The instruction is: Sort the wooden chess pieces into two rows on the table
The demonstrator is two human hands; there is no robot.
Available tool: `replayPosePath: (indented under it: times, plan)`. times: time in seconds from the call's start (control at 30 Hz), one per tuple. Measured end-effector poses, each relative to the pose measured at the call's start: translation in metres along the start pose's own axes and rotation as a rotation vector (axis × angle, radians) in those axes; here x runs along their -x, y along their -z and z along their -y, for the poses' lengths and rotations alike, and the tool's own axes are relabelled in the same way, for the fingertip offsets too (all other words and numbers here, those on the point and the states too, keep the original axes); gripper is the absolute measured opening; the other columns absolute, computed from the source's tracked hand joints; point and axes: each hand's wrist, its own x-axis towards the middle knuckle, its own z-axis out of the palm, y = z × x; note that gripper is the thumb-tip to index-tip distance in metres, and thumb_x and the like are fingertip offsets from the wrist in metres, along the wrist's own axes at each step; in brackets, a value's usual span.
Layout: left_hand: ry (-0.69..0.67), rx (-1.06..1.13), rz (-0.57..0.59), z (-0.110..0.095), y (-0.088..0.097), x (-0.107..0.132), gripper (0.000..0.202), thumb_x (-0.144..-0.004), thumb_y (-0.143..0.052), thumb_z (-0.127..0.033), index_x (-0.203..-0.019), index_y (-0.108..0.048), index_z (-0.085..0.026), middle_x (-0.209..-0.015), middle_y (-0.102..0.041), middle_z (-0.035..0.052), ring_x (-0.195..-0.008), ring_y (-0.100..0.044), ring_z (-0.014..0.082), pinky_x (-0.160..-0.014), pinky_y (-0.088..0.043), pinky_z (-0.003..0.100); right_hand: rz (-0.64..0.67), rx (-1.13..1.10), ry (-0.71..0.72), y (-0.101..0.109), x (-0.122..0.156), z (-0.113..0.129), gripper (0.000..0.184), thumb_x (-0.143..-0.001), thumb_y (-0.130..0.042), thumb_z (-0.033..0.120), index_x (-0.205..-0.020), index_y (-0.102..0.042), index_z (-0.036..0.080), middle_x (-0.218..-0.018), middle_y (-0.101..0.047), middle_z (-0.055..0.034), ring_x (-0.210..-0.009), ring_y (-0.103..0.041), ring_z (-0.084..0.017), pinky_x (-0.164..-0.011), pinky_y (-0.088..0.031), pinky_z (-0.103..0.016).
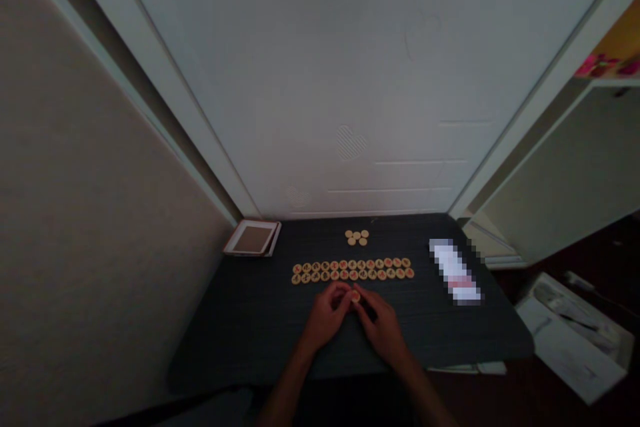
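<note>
A round wooden xiangqi piece with a red mark is pinched between the fingertips of both hands. My left hand is closed around its left side, thumb and fingers curled in. From the right, my right hand grips the same piece with thumb and forefinger. Just beyond the fingers, two long rows of xiangqi pieces lie side by side, with red and dark characters facing up. Farther back, several plain-faced pieces form a small cluster.
The dark table meets a white panel at the back. A flat framed item lies at the back left corner. On the right is a pixelated bright object. A white box stands below the table's right edge.
</note>
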Motion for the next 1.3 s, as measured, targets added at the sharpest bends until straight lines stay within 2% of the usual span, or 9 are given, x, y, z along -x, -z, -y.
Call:
replayPosePath:
  times: [0.3, 0.5, 0.8, 1.3]
  plan:
    - [-0.008, -0.032, 0.063, -0.0009, -0.0010, 0.0004, 0.023, -0.092, -0.064, -0.038, -0.106, -0.064, -0.020, -0.099, -0.075, 0.0069, -0.092, -0.073, 0.0217, -0.083, -0.058, 0.033, -0.013, -0.009, -0.007, -0.0001, 0.0009, -0.0013, 0.038, -0.097, -0.056, 0.030, -0.135, -0.062, 0.028, -0.126, -0.070, -0.0080, -0.113, -0.069, -0.025, -0.099, -0.055, -0.042]
    - [-0.029, -0.088, 0.060, -0.0021, -0.0020, 0.0012, 0.025, -0.092, -0.064, -0.038, -0.111, -0.065, -0.021, -0.104, -0.076, 0.0080, -0.095, -0.072, 0.0216, -0.087, -0.057, 0.034, -0.012, -0.001, -0.024, 0.0018, -0.0003, 0.0044, 0.037, -0.099, -0.052, 0.028, -0.135, -0.061, 0.027, -0.127, -0.070, -0.0080, -0.115, -0.067, -0.024, -0.101, -0.054, -0.041]
    - [-0.048, -0.122, 0.094, -0.0060, -0.0018, 0.0017, 0.026, -0.092, -0.063, -0.035, -0.116, -0.064, -0.023, -0.105, -0.075, 0.0067, -0.095, -0.072, 0.0210, -0.087, -0.056, 0.035, -0.107, 0.019, -0.071, 0.0028, -0.0032, 0.0026, 0.030, -0.095, -0.059, 0.032, -0.123, -0.068, 0.025, -0.105, -0.073, -0.0078, -0.089, -0.071, -0.021, -0.080, -0.059, -0.033]
    - [-0.044, -0.176, 0.077, -0.0062, -0.0043, 0.0026, 0.023, -0.091, -0.064, -0.038, -0.108, -0.067, -0.022, -0.099, -0.075, 0.0064, -0.091, -0.071, 0.0205, -0.084, -0.056, 0.034, -0.095, -0.049, -0.105, 0.0062, -0.0039, 0.0049, 0.023, -0.097, -0.058, 0.036, -0.108, -0.074, 0.024, -0.099, -0.075, -0.0068, -0.091, -0.071, -0.022, -0.083, -0.056, -0.033]
